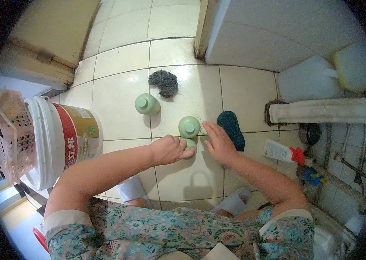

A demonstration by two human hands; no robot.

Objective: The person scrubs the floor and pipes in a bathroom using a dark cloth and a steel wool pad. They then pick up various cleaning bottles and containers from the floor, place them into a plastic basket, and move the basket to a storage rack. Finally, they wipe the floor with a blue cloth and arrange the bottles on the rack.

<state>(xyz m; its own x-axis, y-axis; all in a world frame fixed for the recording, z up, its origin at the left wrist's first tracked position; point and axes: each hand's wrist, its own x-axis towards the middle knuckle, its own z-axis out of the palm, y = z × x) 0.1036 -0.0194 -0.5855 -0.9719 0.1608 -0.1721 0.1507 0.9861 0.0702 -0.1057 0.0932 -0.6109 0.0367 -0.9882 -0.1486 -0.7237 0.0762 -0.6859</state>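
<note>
Three pale green bottles stand on the tiled floor. One green bottle is apart at the left, near a dark shaggy clump. The middle green bottle shows its round cap from above. Just nearer to me is the third green bottle, partly covered by my left hand, whose fingers are curled round it. My right hand has its fingers stretched out at the right side of the middle bottle; whether they touch it I cannot tell. A dark green oblong thing lies beyond that hand.
At the left is a large white bucket with a red and gold label, beside a pink perforated basket. On the right are a white bottle with a red nozzle, pipes and a white ledge. My slippered feet are below.
</note>
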